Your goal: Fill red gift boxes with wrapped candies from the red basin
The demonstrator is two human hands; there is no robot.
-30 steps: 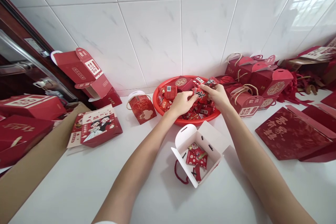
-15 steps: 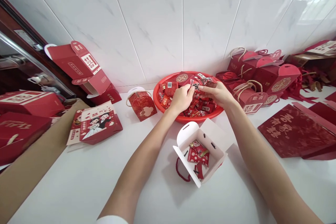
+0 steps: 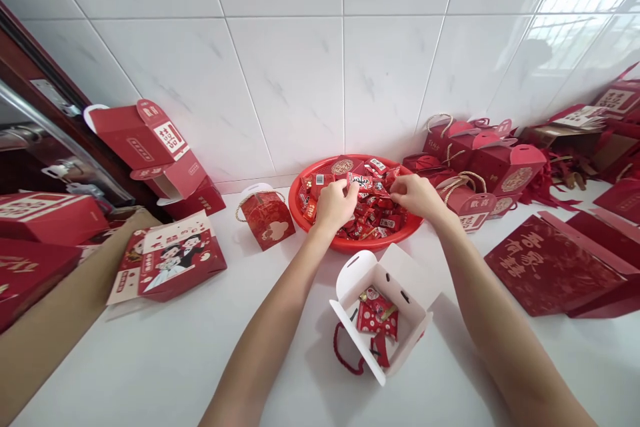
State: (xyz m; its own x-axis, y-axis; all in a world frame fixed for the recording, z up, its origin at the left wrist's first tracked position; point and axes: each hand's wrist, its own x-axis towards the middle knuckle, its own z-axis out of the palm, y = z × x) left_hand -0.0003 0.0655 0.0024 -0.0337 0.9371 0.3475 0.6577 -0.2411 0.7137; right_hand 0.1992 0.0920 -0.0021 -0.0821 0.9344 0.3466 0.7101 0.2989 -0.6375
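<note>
A red oval plastic basket (image 3: pixel 295 212) full of red-wrapped candies (image 3: pixel 367 217) stands against the wall. Over its left half, my left hand (image 3: pixel 338 205) pinches a red candy packet (image 3: pixel 361 180) with black and white lettering. At the basket's right side my right hand (image 3: pixel 414 195) reaches among the wrappers, fingers drawn together; what is between them is hidden. In front of the basket stands an open gift box (image 3: pixel 411 307), white inside, with a dark red cord handle. On its floor lie a red polka-dot packet (image 3: pixel 377 315) and other small wrapped pieces.
A small red box (image 3: pixel 270 219) with a twisted handle stands left of the basket. Several handled red boxes (image 3: pixel 500 170) crowd its right side. Nearer, an open red box (image 3: pixel 560 267) lies at right. At left are a couple-print box (image 3: pixel 183 257), stacked boxes (image 3: pixel 145 140) and a cardboard carton (image 3: pixel 75 300).
My right hand has moved away from my left hand, down and right into the candies. The left hand still holds the candy packet. The view has tilted up slightly.
</note>
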